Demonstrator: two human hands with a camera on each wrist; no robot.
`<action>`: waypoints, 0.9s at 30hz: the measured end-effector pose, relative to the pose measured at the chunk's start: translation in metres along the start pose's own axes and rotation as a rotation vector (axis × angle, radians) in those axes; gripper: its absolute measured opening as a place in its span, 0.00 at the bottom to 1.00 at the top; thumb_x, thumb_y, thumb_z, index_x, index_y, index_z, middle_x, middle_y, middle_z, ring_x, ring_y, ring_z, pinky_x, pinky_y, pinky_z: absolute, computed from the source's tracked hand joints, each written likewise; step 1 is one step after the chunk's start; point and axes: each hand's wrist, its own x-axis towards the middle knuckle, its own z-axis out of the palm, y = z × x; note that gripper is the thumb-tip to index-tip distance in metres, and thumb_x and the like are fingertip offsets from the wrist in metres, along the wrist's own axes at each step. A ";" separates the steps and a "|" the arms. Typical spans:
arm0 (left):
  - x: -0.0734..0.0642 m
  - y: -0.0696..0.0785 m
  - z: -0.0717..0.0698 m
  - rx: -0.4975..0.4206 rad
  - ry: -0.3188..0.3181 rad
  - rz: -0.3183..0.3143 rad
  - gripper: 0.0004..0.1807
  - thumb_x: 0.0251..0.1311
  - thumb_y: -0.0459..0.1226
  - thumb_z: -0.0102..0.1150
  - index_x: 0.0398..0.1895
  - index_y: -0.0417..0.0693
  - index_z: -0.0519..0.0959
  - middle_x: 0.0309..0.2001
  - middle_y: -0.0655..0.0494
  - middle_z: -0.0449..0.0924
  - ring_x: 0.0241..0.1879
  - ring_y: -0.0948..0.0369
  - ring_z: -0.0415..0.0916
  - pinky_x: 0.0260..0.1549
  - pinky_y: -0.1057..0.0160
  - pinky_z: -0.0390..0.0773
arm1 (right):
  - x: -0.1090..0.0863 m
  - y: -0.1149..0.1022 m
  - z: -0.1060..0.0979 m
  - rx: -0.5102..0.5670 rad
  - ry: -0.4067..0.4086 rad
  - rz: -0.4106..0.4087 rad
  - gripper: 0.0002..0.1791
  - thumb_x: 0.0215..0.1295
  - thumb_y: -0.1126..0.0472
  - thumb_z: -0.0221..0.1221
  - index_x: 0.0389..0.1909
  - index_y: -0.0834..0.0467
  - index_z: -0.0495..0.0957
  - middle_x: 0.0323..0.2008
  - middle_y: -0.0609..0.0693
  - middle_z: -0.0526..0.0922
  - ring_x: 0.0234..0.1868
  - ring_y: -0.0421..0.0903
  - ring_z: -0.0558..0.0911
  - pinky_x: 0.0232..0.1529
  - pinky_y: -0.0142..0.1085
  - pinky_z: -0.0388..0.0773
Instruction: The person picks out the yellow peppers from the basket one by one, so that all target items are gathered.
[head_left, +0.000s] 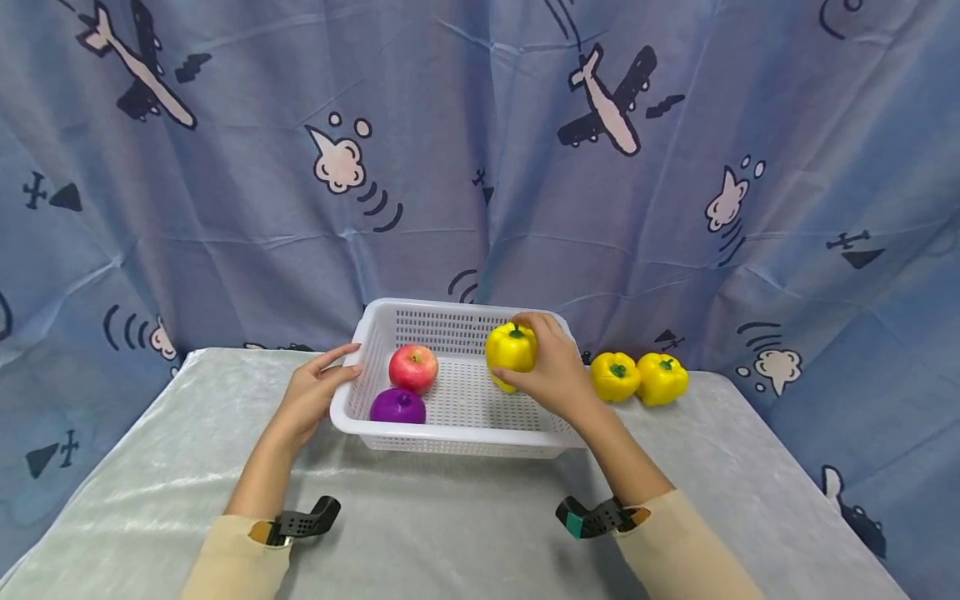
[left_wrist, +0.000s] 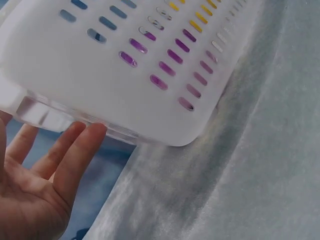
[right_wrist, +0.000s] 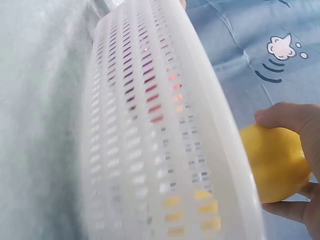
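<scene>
A: Where is the yellow bell pepper (head_left: 512,348) which is being handled?

B: It is in the right part of the white plastic basket (head_left: 450,433), between the fingers of the right hand (head_left: 553,371). This hand pinches it from its side, with the green stem pointing upward. Whether its bottom touches the basket floor, I cannot tell.

A: And the left hand (head_left: 311,392), what is its state?

B: Its fingers are rather straight and a little spread, and they touch the rim at the left end of the basket.

A: Which other things lie inside?

B: In the left part there is a red apple (head_left: 412,369), and just in front of it, nearer to the person, a purple round object (head_left: 397,407). Its exact kind I cannot say.

A: What do you see outside?

B: On the table (head_left: 420,517), to the right of the basket, two more yellow bell peppers (head_left: 615,377) sit side by side. Behind the table hangs a blue curtain (head_left: 480,167) with printed airplanes.
</scene>
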 end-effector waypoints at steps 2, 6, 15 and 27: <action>0.000 -0.001 0.000 0.001 -0.005 -0.002 0.33 0.70 0.45 0.61 0.76 0.53 0.64 0.71 0.38 0.70 0.49 0.62 0.83 0.42 0.60 0.87 | -0.008 0.006 -0.005 -0.001 0.031 -0.008 0.40 0.51 0.54 0.77 0.64 0.56 0.71 0.63 0.57 0.74 0.61 0.58 0.77 0.61 0.54 0.79; 0.000 -0.001 0.000 -0.002 -0.005 -0.002 0.34 0.70 0.45 0.60 0.77 0.53 0.64 0.71 0.37 0.69 0.47 0.64 0.83 0.41 0.61 0.86 | -0.021 0.016 -0.014 -0.001 0.060 -0.019 0.40 0.51 0.55 0.77 0.64 0.58 0.70 0.64 0.59 0.73 0.63 0.59 0.76 0.64 0.56 0.77; 0.000 -0.001 0.001 -0.005 0.016 -0.015 0.33 0.69 0.44 0.61 0.76 0.54 0.65 0.72 0.38 0.69 0.47 0.65 0.82 0.40 0.61 0.86 | -0.039 0.029 -0.038 -0.037 0.119 -0.031 0.40 0.50 0.60 0.77 0.64 0.60 0.70 0.66 0.61 0.70 0.65 0.62 0.73 0.66 0.60 0.73; 0.000 0.000 0.003 -0.004 0.033 -0.011 0.31 0.70 0.41 0.60 0.75 0.51 0.66 0.70 0.35 0.70 0.46 0.64 0.82 0.40 0.61 0.86 | -0.065 0.046 -0.056 -0.023 0.278 0.027 0.41 0.47 0.64 0.77 0.63 0.63 0.69 0.65 0.64 0.70 0.63 0.64 0.72 0.62 0.65 0.73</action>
